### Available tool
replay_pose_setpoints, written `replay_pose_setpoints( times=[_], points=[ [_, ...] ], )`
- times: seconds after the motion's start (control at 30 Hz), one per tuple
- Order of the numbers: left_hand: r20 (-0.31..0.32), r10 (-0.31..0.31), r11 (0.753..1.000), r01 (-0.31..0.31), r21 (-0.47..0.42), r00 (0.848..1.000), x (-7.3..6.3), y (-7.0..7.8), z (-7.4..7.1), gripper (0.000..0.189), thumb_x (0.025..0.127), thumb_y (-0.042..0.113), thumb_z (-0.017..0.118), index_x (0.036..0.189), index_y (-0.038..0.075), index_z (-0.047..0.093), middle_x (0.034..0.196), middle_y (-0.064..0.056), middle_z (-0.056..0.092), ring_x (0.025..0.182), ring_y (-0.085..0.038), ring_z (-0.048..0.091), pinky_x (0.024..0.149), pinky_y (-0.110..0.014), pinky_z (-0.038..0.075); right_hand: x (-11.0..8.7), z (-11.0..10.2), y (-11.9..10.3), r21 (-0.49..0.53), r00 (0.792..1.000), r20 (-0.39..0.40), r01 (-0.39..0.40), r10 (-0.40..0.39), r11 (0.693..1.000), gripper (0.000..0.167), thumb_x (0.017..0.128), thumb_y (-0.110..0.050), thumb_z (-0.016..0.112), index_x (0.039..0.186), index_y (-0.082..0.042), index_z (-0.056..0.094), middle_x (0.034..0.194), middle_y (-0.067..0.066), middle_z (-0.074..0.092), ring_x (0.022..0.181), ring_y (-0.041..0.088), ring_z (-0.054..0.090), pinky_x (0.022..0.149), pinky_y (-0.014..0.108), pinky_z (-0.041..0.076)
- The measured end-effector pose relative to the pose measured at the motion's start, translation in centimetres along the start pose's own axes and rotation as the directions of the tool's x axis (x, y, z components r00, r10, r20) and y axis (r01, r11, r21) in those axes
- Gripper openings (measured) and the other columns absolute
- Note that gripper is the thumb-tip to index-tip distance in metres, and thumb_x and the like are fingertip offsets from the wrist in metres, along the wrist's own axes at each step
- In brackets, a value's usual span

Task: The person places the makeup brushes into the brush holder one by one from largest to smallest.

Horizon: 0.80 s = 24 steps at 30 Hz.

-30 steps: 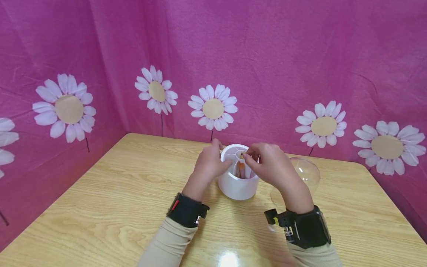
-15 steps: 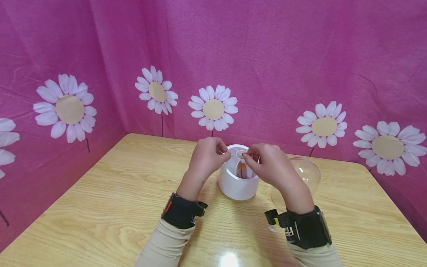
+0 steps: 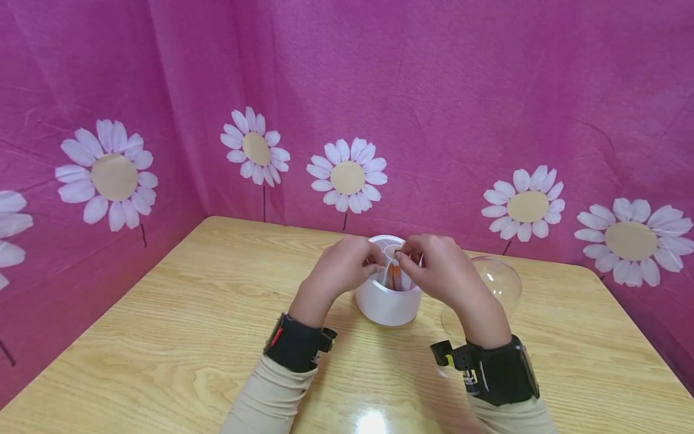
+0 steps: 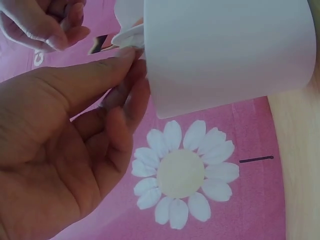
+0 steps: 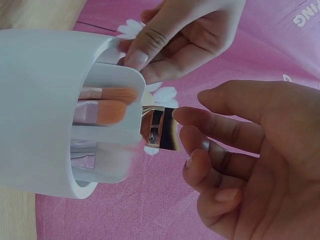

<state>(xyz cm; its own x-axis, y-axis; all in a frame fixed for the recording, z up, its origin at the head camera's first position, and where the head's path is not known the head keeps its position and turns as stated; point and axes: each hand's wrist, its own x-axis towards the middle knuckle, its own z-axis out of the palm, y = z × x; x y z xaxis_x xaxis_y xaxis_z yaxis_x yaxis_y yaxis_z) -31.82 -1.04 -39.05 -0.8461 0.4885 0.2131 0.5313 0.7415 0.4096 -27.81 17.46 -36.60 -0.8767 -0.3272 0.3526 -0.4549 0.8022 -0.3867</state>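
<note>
A white round brush holder [image 3: 388, 306] stands on the table with inner dividers. Makeup brushes [image 5: 111, 111] with orange bristles lie between the dividers, and paler brushes [image 5: 83, 160] are beside them. From the middle rises a flat brush [image 5: 160, 128] with a shiny coppery part and a dark end. My left hand [image 3: 343, 265] reaches over the near left rim and pinches the edge of a white divider [image 4: 131, 36] between thumb and finger. At the flat brush's dark end, my right hand [image 3: 438, 265] has loosely bent fingers, one fingertip at its edge, the thumb apart.
A clear dome [image 3: 496, 282] sits to the right of the holder, partly behind my right forearm. Wood-grain table [image 3: 179, 325] surrounds it. A pink cloth [image 3: 423, 108] printed with white daisies hangs along the back and left.
My left hand lifted from the holder's left side, then came down and right to the divider, its thumb and finger closing together. The right hand stays in place by the flat brush.
</note>
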Motion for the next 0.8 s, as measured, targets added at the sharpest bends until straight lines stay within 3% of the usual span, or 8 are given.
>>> replay_pose_setpoints(
  times=[0.23,0.63,0.8],
  points=[
    [-0.006,-0.029,0.998,0.029,0.054,1.0,0.2,0.1,0.5,0.014,0.091,0.017,0.077,0.104,0.017,0.082,0.094,0.004,0.074,0.09,-0.012,0.063,0.077,-0.03,0.053,0.0,-0.1,-0.1,0.003,1.0,0.002,0.003,-0.003,1.0,0.012,0.094,-0.012,0.068,0.084,-0.007,0.07,0.068,0.0,0.059,0.059,0.015,0.049,0.053,0.03,0.041],
    [-0.062,-0.064,0.996,0.068,0.062,0.996,0.1,0.1,0.6,0.013,0.092,0.018,0.077,0.104,0.016,0.082,0.094,0.002,0.074,0.09,-0.013,0.064,0.077,-0.032,0.054,0.0,-0.3,-0.1,0.009,1.0,0.008,0.0,0.0,1.0,0.012,0.095,-0.012,0.067,0.086,-0.006,0.072,0.069,0.0,0.06,0.061,0.016,0.049,0.054,0.03,0.041],
    [-0.109,-0.063,0.995,0.071,0.068,0.992,-0.1,-0.4,-0.1,0.013,0.092,0.019,0.075,0.103,0.013,0.079,0.092,0.0,0.069,0.085,-0.015,0.061,0.07,-0.029,0.052,-0.3,-1.4,0.7,-0.015,0.998,-0.034,-0.053,0.053,0.998,0.016,0.096,-0.015,0.065,0.098,-0.002,0.073,0.085,0.009,0.065,0.075,0.025,0.057,0.066,0.038,0.048]
  ],
)
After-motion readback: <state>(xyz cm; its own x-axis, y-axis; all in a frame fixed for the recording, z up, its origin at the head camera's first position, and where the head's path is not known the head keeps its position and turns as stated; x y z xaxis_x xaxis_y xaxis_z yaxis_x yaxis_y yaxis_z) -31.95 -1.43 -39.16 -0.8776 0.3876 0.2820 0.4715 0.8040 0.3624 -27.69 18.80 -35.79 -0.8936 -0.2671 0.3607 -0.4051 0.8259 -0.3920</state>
